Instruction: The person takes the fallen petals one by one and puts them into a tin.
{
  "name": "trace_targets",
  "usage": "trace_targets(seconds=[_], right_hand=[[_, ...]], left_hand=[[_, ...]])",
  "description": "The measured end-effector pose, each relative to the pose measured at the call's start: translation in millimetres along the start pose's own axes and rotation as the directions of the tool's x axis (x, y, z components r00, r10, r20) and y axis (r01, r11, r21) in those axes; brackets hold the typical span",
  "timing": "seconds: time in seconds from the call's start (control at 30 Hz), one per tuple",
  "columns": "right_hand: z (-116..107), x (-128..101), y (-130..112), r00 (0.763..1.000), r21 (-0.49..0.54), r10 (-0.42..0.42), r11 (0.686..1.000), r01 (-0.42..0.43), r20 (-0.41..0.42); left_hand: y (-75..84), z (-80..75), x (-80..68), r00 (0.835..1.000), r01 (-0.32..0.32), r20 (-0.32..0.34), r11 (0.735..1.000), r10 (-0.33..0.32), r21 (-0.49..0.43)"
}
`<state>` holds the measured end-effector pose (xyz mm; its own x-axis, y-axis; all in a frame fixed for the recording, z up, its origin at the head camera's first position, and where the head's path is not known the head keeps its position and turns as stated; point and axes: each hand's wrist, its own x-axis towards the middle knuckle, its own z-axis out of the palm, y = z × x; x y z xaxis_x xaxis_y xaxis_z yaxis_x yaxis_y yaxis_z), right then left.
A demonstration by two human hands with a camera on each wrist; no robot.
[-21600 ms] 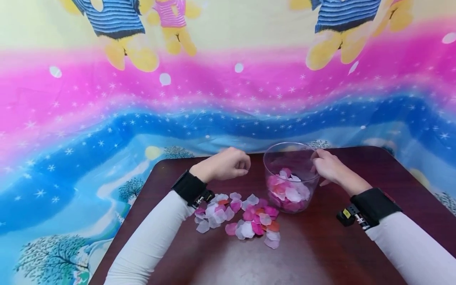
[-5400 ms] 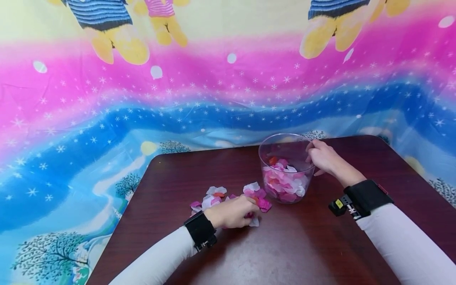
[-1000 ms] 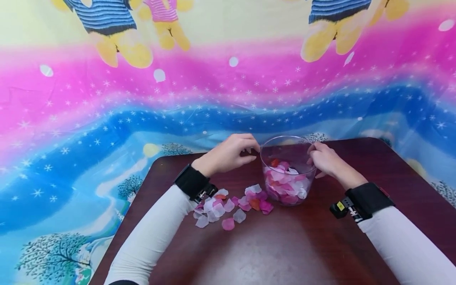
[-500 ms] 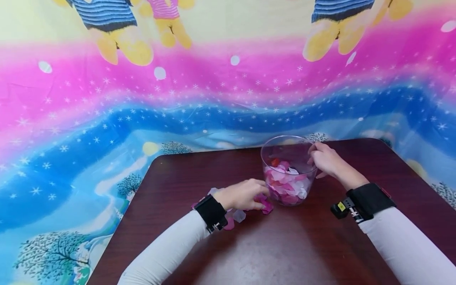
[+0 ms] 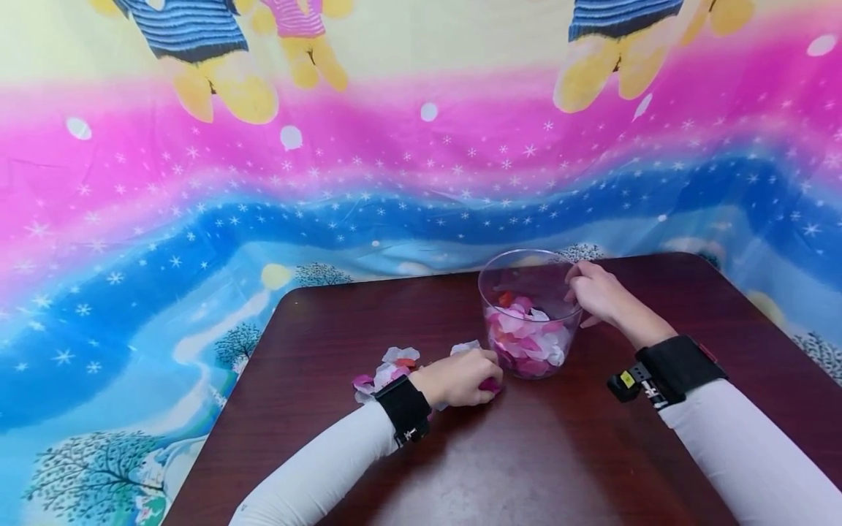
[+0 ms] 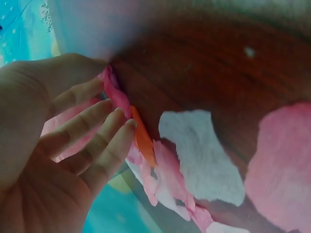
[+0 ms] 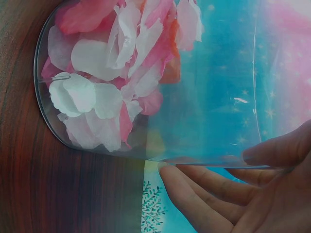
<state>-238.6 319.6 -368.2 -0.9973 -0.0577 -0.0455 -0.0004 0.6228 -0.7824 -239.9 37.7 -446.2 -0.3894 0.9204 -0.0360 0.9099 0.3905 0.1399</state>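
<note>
A clear plastic container stands on the dark wooden table, about a third full of pink, white and red fabric petals. My right hand pinches its far-right rim, thumb on one side of the wall and fingers on the other. My left hand lies curled on the loose petals just left of the container. In the left wrist view its fingers and thumb gather pink and orange petals off the wood.
A bright cartoon-print cloth hangs behind the table and drapes past its left edge. More loose petals lie beside the left hand. Black wrist straps sit on both white sleeves.
The left hand came down from the container's rim to the loose petals and closed on some beside the container. The right hand and container stayed put.
</note>
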Motion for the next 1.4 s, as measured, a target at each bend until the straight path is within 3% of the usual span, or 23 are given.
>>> trace_targets(seconds=[0.37,0.63,0.83,1.1,1.27,1.4], right_hand=[[0.9,-1.7,0.1,1.000,0.000,0.000,1.000,0.000,-0.007],[0.1,-3.1,0.1,1.000,-0.001,-0.003,1.000,0.003,-0.005],[0.4,-3.1,0.2,1.000,-0.005,0.003,1.000,-0.003,-0.002],[1.1,-3.3,-0.4,1.000,0.004,0.008,1.000,-0.008,-0.003],[1.8,-2.9,-0.6,1.000,0.006,0.011,1.000,-0.011,0.002],[1.5,-3.0,-0.5,1.000,0.009,0.011,1.000,-0.011,0.001]], left_hand=[[9.1,-5.0,-2.7,1.000,-0.008,0.009,1.000,0.008,-0.029],[2.7,-24.9,-14.1,0.998,-0.016,-0.063,0.997,0.011,-0.078],[1.2,-63.1,-29.2,0.990,-0.019,-0.141,0.999,0.014,-0.037],[8.3,-140.3,-41.4,0.954,-0.058,-0.292,0.998,0.063,0.023],[15.8,-176.1,-31.7,0.939,-0.068,-0.336,0.997,0.073,0.027],[18.2,-181.6,-9.9,0.940,-0.083,-0.331,0.996,0.085,0.020]])
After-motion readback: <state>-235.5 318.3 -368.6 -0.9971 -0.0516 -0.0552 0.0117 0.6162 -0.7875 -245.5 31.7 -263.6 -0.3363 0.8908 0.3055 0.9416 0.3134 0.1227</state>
